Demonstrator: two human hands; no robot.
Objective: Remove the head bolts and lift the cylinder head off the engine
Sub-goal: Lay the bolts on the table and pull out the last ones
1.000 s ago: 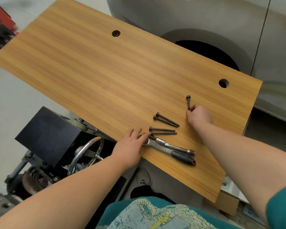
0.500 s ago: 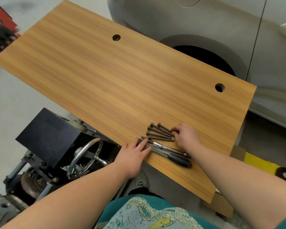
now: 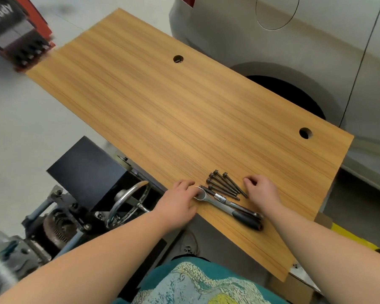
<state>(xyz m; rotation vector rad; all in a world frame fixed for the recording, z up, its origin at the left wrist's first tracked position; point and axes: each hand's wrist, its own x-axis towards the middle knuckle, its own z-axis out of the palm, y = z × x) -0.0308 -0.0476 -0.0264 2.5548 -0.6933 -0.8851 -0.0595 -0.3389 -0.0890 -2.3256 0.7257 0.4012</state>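
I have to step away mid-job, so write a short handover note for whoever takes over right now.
Left hand: lies on the near table edge, fingers at the ratchet's head, not clearly gripping it.
Right hand: fingers loosely curled, beside the bolts, holding nothing.
Head bolts: five or so lie bunched side by side on the wooden table.
Ratchet wrench: flat on the table, just nearer than the bolts.
Done: bolts out and gathered.
Left: lift the cylinder head; it is not identifiable in this view.
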